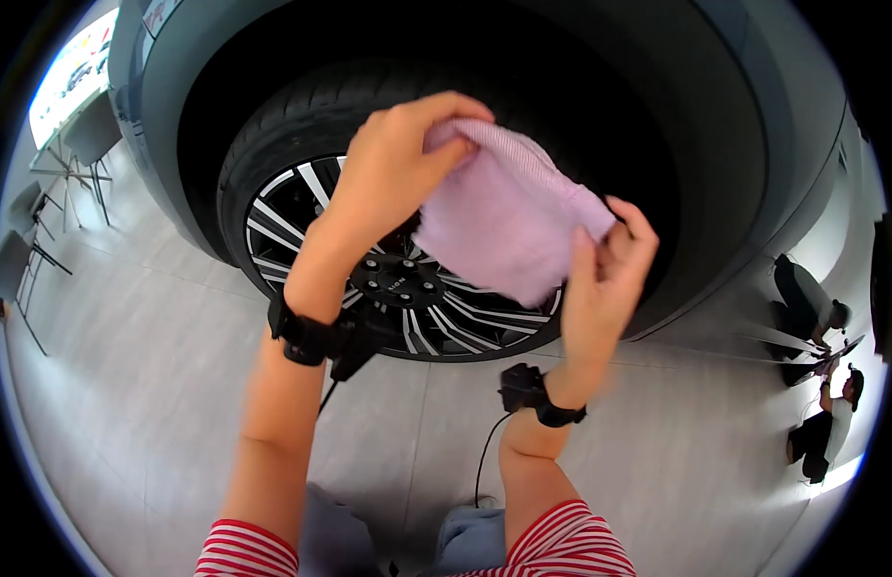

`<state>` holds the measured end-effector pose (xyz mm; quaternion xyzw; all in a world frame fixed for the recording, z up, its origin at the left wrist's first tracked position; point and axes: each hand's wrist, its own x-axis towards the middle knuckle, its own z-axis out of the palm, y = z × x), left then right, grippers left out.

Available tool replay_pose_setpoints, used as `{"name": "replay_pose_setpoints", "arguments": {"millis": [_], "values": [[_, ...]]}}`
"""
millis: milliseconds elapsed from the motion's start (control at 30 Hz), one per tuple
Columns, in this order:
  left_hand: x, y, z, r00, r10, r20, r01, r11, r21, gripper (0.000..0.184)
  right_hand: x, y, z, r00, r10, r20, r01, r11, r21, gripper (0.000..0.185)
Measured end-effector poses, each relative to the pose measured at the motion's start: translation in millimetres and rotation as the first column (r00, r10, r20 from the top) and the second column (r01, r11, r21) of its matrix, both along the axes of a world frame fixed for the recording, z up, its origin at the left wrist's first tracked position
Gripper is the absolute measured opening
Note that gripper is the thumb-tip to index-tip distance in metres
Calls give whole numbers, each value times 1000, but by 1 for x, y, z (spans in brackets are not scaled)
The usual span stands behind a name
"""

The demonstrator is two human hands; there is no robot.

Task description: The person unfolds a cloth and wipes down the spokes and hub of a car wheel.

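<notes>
A pink-lilac cloth (508,216) is stretched between my two hands, in front of a car wheel. My left hand (402,159) pinches its upper left edge between thumb and fingers. At the cloth's right corner, my right hand (609,260) grips it with thumb and fingertips. Behind the cloth is the wheel's black and silver rim (306,216), partly hidden by the cloth and my left forearm. The black tyre (263,139) sits inside the dark wheel arch. Both my wrists carry black strapped devices.
The grey car body (753,96) arches over the wheel. Grey floor (148,365) lies below. Chairs (92,135) and a table (61,168) stand at the far left. Two people (806,298) are at the far right. A thin black cable (482,462) hangs near my right arm.
</notes>
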<state>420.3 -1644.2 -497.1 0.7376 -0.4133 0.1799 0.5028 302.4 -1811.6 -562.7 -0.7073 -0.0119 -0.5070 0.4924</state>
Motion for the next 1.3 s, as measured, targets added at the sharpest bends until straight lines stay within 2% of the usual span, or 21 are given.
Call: {"name": "replay_pose_setpoints", "arguments": {"millis": [33, 100, 167, 233, 300, 333, 367, 433, 467, 500, 567, 600, 700, 733, 767, 833, 867, 933, 1000, 1167, 1300], "values": [[0, 1, 5, 992, 17, 128, -12, 999, -40, 31, 13, 6, -4, 997, 8, 77, -3, 999, -54, 42], [-5, 0, 1, 940, 6, 340, 76, 971, -226, 39, 17, 22, -3, 1000, -25, 1, 25, 997, -70, 43], [-20, 11, -11, 896, 76, 437, 56, 958, -281, 46, 23, 33, -3, 999, -24, 43, 29, 993, -111, 40], [-26, 19, -35, 930, 110, 351, 25, 933, -359, 49, 28, 29, -8, 996, -24, 87, 41, 980, -196, 38], [-27, 17, -46, 993, 48, 108, 9, 879, -477, 49, 20, 34, -1, 992, -105, 73, 114, 984, -134, 32], [-27, 14, -46, 997, 71, 26, -49, 870, -490, 49, 22, 33, -1, 975, -170, 142, 190, 972, -142, 33], [-29, 11, -43, 991, 19, -129, -80, 873, -482, 41, 24, 31, -1, 950, -229, 210, 262, 954, -144, 33], [-19, 2, -48, 977, -41, -212, -30, 945, -324, 33, 25, 28, -6, 953, -192, 232, 184, 981, 59, 32], [-21, -6, -54, 966, -86, -245, -12, 928, -373, 26, 29, 26, -6, 937, -209, 278, 194, 978, 83, 26], [-33, -7, -54, 957, -64, -282, -39, 938, -343, 33, 31, 23, -8, 918, -230, 322, 206, 973, 109, 20], [-38, -20, -70, 957, -71, -281, -57, 904, -423, 43, 22, 14, -9, 935, -285, 211, 295, 955, -19, 14], [-39, -22, -74, 927, -222, -301, 60, 883, -466, 55, 19, 10, -9, 935, -315, 160, 332, 939, -93, 13], [-36, -12, -76, 924, -179, -338, 110, 971, -213, 60, 20, 3, -6, 956, -273, 107, 291, 927, -238, 15], [-26, -17, -84, 980, -91, -175, 51, 974, -222, 60, 20, 6, -4, 964, -265, 28, 265, 944, -194, 17], [-24, -18, -87, 960, -87, -266, 24, 972, -233, 53, 20, 6, -4, 968, -246, -46, 233, 953, -191, 17], [-28, -14, -80, 960, -40, -276, -23, 975, -223, 39, 20, 5, -6, 959, -202, -197, 169, 971, -169, 16], [-27, -13, -82, 980, -7, -197, -35, 977, -210, 34, 23, 7, -7, 944, -192, -267, 156, 977, -148, 15], [-23, -12, -87, 998, 54, -35, -60, 980, -192, 26, 27, 9, -12, 953, -188, -238, 136, 966, -220, 14], [-17, -7, -96, 997, 63, -47, -70, 983, -167, 21, 32, 12, -17, 961, -173, -214, 107, 952, -287, 12], [-10, 1, -107, 990, 97, -107, -114, 980, -162, 19, 40, 25, -28, 929, -206, -308, 90, 931, -354, 9], [1, 6, -112, 991, 129, -26, -131, 987, -90, 16, 56, 34, -49, 869, -288, -403, 80, 884, -460, 14]]}}
